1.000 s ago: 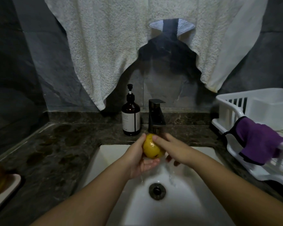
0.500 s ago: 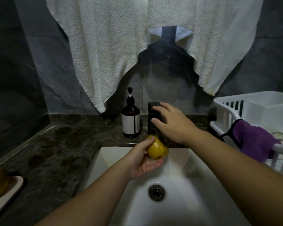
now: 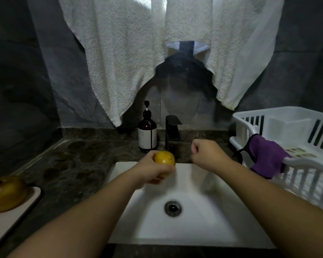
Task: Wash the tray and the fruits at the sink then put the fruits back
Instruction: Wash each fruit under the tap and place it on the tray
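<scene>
My left hand [image 3: 153, 170] holds a small yellow fruit [image 3: 164, 158] over the back edge of the white sink [image 3: 203, 226], just in front of the dark faucet [image 3: 172, 133]. My right hand [image 3: 206, 154] hovers to the right of the faucet, curled into a loose fist with nothing in it. No water runs from the faucet. At the far left, a larger brownish-yellow fruit [image 3: 7, 192] rests on the pale tray [image 3: 11, 218] on the counter.
A brown soap pump bottle [image 3: 147, 135] stands left of the faucet. A white dish rack [image 3: 295, 146] with a purple cloth [image 3: 267, 157] over its rim fills the right counter. White towels [image 3: 134, 53] hang on the wall above. Dark marble counter [image 3: 73, 164] surrounds the sink.
Both hands rubbed the fruit under running water; then my right hand reached the faucet handle and has now drawn back to the right, closed. The water has stopped. My left hand keeps the fruit.
</scene>
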A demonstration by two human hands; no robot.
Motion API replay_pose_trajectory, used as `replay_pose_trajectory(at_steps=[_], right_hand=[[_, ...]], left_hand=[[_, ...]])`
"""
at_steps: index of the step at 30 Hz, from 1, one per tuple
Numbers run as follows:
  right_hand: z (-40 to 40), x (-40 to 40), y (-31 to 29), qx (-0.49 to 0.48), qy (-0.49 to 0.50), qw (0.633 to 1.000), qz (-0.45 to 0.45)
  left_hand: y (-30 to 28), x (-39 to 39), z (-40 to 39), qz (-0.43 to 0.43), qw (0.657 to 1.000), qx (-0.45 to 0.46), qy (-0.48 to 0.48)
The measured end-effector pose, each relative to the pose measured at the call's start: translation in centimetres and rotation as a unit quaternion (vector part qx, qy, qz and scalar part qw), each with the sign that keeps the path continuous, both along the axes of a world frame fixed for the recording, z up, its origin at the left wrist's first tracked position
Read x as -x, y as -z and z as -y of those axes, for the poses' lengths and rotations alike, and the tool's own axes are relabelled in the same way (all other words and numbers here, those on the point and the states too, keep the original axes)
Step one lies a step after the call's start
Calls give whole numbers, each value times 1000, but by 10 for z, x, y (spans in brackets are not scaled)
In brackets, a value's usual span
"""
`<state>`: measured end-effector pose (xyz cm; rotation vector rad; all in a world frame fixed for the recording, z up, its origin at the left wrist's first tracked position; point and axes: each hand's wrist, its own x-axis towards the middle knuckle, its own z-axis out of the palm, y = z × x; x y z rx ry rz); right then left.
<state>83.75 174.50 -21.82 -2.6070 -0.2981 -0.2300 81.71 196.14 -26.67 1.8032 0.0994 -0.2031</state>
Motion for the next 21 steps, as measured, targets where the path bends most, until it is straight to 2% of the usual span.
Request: replay_pose_trajectory(at_steps=[1, 2, 3, 4, 5, 6, 8, 9, 10, 12, 13, 16, 17, 19, 20, 21], right_hand=[[-2, 7, 9, 54, -23, 996, -66], [-5, 14, 20, 150, -60, 974, -159], [-10, 21, 32, 259, -97, 927, -252], [-13, 24, 43, 340, -120, 885, -294], [-16, 26, 47, 366, -139, 873, -292], [-20, 25, 46, 332, -145, 895, -261], [-28, 24, 41, 217, -117, 960, -135], [-30, 25, 39, 198, -109, 970, -89], [-31, 25, 38, 213, -109, 967, -84], [-31, 26, 35, 265, -145, 940, -162], [-32, 28, 32, 261, -151, 934, -189], [-34, 26, 25, 160, -102, 980, -68], [-34, 29, 27, 145, -86, 985, -39], [-29, 38, 39, 246, -133, 953, -117], [-26, 43, 44, 295, -146, 926, -186], [-24, 45, 47, 301, -145, 917, -216]], left_hand=[[0, 7, -5, 4, 995, -98, 26], [4, 13, -10, 4, 975, -214, 60], [10, 19, -15, 5, 942, -322, 95], [14, 24, -20, 11, 914, -390, 114], [19, 28, -25, 22, 907, -406, 114], [22, 30, -29, 34, 918, -382, 102], [18, 37, -36, 43, 951, -298, 64], [14, 40, -37, 40, 956, -284, 64], [11, 43, -39, 43, 948, -306, 78], [6, 47, -39, 69, 930, -346, 101], [3, 49, -38, 85, 936, -330, 92], [-7, 52, -38, 99, 962, -249, 50], [-7, 55, -40, 83, 958, -269, 56], [3, 59, -44, 49, 934, -344, 84], [9, 60, -47, 40, 932, -350, 80], [13, 62, -50, 36, 944, -321, 62]])
